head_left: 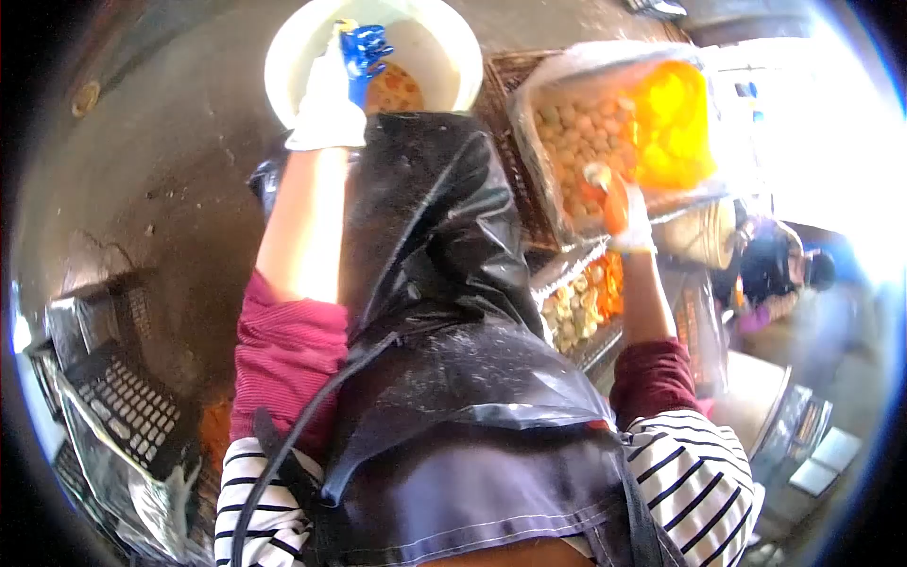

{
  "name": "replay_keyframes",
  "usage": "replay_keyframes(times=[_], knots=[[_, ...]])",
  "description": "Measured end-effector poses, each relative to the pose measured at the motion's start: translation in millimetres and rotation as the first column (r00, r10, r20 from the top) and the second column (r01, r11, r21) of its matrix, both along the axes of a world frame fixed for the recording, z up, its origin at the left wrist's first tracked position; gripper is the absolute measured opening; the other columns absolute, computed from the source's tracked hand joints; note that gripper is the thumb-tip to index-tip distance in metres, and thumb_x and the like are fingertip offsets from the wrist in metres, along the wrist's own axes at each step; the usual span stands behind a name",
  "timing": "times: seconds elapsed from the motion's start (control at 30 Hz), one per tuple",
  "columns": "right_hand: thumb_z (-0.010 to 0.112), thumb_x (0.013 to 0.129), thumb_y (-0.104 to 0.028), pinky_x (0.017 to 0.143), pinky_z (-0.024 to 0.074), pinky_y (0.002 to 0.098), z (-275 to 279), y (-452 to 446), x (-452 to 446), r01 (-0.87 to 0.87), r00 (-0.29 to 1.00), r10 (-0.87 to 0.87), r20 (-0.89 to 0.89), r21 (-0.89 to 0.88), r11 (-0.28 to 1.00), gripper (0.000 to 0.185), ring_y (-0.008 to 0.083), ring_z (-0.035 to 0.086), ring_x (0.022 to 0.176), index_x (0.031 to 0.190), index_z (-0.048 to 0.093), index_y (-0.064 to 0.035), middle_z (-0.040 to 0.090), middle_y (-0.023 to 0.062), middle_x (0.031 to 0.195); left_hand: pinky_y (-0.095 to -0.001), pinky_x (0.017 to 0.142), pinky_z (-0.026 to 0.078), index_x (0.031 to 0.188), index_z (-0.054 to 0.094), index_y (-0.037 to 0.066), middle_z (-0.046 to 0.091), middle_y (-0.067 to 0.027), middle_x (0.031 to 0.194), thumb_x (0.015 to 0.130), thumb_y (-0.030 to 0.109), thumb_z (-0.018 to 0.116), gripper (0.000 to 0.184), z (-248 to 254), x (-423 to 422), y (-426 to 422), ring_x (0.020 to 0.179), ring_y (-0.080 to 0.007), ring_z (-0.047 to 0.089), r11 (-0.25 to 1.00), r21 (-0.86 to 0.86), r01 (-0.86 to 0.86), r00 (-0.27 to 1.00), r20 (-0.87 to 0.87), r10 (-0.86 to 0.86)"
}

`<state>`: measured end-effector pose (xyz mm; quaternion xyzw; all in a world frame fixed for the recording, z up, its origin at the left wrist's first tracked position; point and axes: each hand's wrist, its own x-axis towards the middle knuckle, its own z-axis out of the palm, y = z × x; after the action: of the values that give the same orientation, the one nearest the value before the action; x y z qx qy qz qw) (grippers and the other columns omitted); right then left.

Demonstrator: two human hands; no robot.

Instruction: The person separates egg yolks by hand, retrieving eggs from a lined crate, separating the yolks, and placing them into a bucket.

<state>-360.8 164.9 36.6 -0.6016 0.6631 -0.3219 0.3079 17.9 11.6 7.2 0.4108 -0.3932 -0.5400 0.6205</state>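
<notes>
My left hand [351, 77], in a blue and white glove, is over a large white tub [460, 66]. Its fingers look curled, and a small yellow bit shows at their tip; what they hold is unclear. Reddish-orange lumps [395, 90] lie in the bottom of the tub. My right hand [619, 210], in an orange and white glove, reaches over a plastic-lined crate [529, 132]. A small pale piece [597, 175] shows at its closed fingertips, too blurred to name. Many round brownish pieces [576, 128] fill the crate, with bright orange at its sunlit right side.
Below the crate stands another container with cream and orange pieces [576, 307]. Black plastic crates [123, 397] stand at the lower left. A beige bucket [704, 236] and a person in dark clothing [770, 260] are to the right. A black apron [425, 236] covers my lap.
</notes>
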Motion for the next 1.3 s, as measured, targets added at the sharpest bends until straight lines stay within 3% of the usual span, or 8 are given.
replay_keyframes(times=[0.1, 0.2, 0.33, 0.77, 0.93, 1.07, 1.17, 1.3], knots=[[0.051, 0.091, -0.032, 0.079, 0.0511, 0.0354, -60, 133, -115, 0.455, 0.675, -0.525, 0.519, 0.268, 0.849, 0.034, 0.0214, 0.060, 0.096, 0.108, 0.057, -0.0031, 0.057, 0.0094, 0.112, -0.0348, 0.084, 0.049, 0.114, 0.053, 0.001, 0.063, -0.0108, 0.106, 0.098, 0.035, 0.031, 0.043, -5, 3, -3, 0.094, -0.0235, 0.062, 0.974, 0.020, 0.225, 0.956, -0.197, -0.217], [0.059, 0.084, -0.033, 0.075, 0.0482, 0.0348, -91, 215, -189, 0.357, 0.567, 0.029, -0.823, 0.277, 0.892, 0.030, 0.0283, 0.061, 0.089, 0.100, 0.062, -0.0078, 0.064, 0.0107, 0.091, -0.0353, 0.084, 0.050, 0.114, 0.053, 0.001, 0.063, -0.0117, 0.106, 0.098, 0.035, 0.032, 0.043, -82, 21, -63, 0.093, -0.0249, 0.062, 0.852, 0.036, 0.522, 0.698, -0.592, -0.402], [0.057, 0.089, -0.019, 0.067, 0.0431, 0.0234, -49, 157, -99, 0.738, 0.673, -0.736, -0.073, 0.137, 0.661, 0.016, 0.0069, 0.050, 0.075, 0.088, 0.062, -0.0043, 0.059, -0.0016, 0.083, -0.0367, 0.083, 0.050, 0.114, 0.053, 0.001, 0.063, -0.0137, 0.104, 0.098, 0.034, 0.036, 0.041, -52, 7, -30, 0.092, -0.0268, 0.062, 0.942, 0.076, 0.327, 0.914, -0.279, -0.295], [0.053, 0.081, -0.007, 0.083, 0.0461, 0.0356, -156, -83, -39, -0.012, 0.501, 0.424, -0.754, 0.484, 0.875, 0.025, 0.0306, 0.057, 0.102, 0.105, 0.060, -0.0089, 0.059, 0.0180, 0.109, -0.0378, 0.089, 0.046, 0.124, 0.044, -0.005, 0.056, -0.0189, 0.118, 0.097, 0.030, 0.035, 0.045, -54, 8, -34, 0.102, -0.0313, 0.058, 0.907, 0.233, 0.350, 0.913, 0.131, -0.385], [0.060, 0.073, -0.005, 0.084, 0.0463, 0.0354, -94, -79, -22, 0.311, 0.898, -0.038, -0.438, 0.574, 0.758, 0.031, 0.0312, 0.057, 0.101, 0.104, 0.057, -0.0074, 0.058, 0.0193, 0.109, -0.0369, 0.090, 0.045, 0.126, 0.042, -0.007, 0.055, -0.0188, 0.119, 0.097, 0.029, 0.040, 0.046, -81, 7, -38, 0.103, -0.0293, 0.058, 0.854, 0.124, 0.506, 0.819, -0.381, -0.430], [0.060, 0.078, -0.012, 0.083, 0.0464, 0.0345, -105, -59, -55, -0.298, 0.554, 0.475, -0.683, 0.370, 0.880, 0.032, 0.0323, 0.057, 0.097, 0.110, 0.054, -0.0073, 0.059, 0.0179, 0.109, -0.0346, 0.088, 0.046, 0.124, 0.045, -0.007, 0.058, -0.0169, 0.114, 0.096, 0.029, 0.043, 0.046, -70, -5, -24, 0.099, -0.0262, 0.059, 0.910, 0.169, 0.378, 0.921, -0.168, -0.351], [0.057, 0.083, -0.016, 0.081, 0.0467, 0.0321, -73, -65, -39, -0.212, 0.959, 0.224, -0.172, 0.087, 0.973, 0.034, 0.0268, 0.059, 0.095, 0.116, 0.053, -0.0087, 0.059, 0.0114, 0.110, -0.0298, 0.092, 0.042, 0.114, 0.054, -0.005, 0.061, -0.0149, 0.102, 0.094, 0.024, 0.048, 0.035, -29, -12, -17, 0.096, -0.0216, 0.057, 0.870, 0.326, 0.370, 0.925, -0.049, -0.376], [0.057, 0.087, -0.014, 0.074, 0.0452, 0.0239, -41, -114, 33, 0.068, 0.739, -0.177, 0.650, 0.190, 0.979, 0.038, 0.0140, 0.059, 0.090, 0.123, 0.048, -0.0048, 0.056, 0.0020, 0.109, -0.0272, 0.072, 0.050, 0.109, 0.060, 0.003, 0.064, -0.0092, 0.095, 0.090, 0.024, 0.055, 0.030, 37, -34, 12, 0.081, -0.0165, 0.061, 0.962, 0.236, 0.140, 0.942, 0.268, -0.202]])
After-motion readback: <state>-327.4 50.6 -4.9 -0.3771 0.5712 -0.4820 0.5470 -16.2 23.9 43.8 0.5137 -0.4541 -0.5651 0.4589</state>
